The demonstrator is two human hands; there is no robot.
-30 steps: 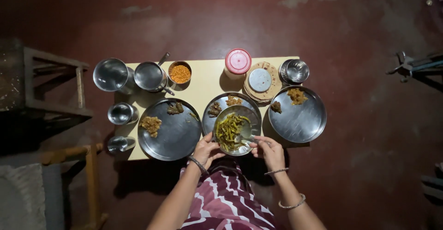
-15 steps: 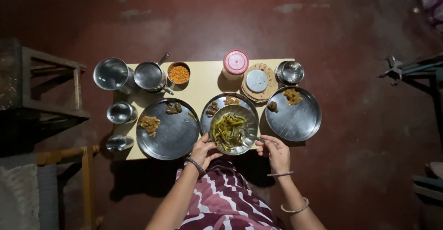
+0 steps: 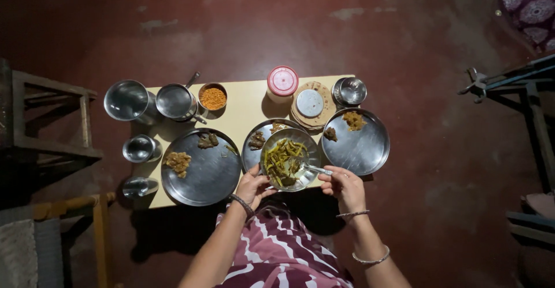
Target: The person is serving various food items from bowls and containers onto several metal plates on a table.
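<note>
— Dark red floor all round, and a low pale-yellow table (image 3: 248, 106) in the middle of it. What is the person doing?

— Left hand (image 3: 252, 187) grips the near-left rim of a steel bowl (image 3: 309, 175) of green beans (image 3: 281, 158), fingers curled on its edge. That bowl sits over the middle plate (image 3: 248, 155), near the table's front edge.

— And the other hand?

— Right hand (image 3: 345, 187) is closed around the handle of a spoon (image 3: 315, 169), whose tip lies in the bowl among the beans.

— What else is set out?

— To the left, a large steel plate (image 3: 208, 175) with small heaps of food; to the right, another steel plate (image 3: 364, 149) with two portions at its far edge. Behind them stand a pink-lidded jar (image 3: 282, 82), a stack of flatbreads (image 3: 300, 104) with a small steel lid (image 3: 310, 103) on top, a small steel bowl (image 3: 352, 90), and a little bowl of orange powder (image 3: 213, 98). Steel tumblers and pots (image 3: 125, 100) line the left end
</note>
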